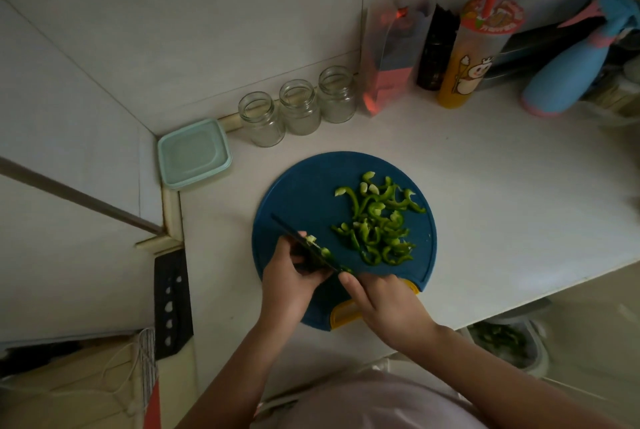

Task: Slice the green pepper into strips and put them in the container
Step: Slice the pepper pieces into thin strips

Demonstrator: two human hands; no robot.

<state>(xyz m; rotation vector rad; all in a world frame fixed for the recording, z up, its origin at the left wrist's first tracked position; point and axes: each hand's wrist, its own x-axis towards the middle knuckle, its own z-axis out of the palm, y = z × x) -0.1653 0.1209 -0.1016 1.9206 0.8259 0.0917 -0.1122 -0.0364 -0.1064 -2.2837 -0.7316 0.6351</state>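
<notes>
Head view: green pepper strips (375, 221) are thin, curved and bright green, heaped on the right half of the round blue cutting board (301, 193). A few bits cling to the knife (287, 225) blade. Right hand (384, 304) grips the handle; left hand (289, 278) pinches the blade.

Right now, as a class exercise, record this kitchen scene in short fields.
board: round blue cutting board, on the white counter
pepper: green pepper strips heaped on the board's right half
knife: dark knife, pepper bits stuck to its blade
right hand: grips the handle
left hand: pinches the blade
jars: three empty glass jars by the wall
</notes>
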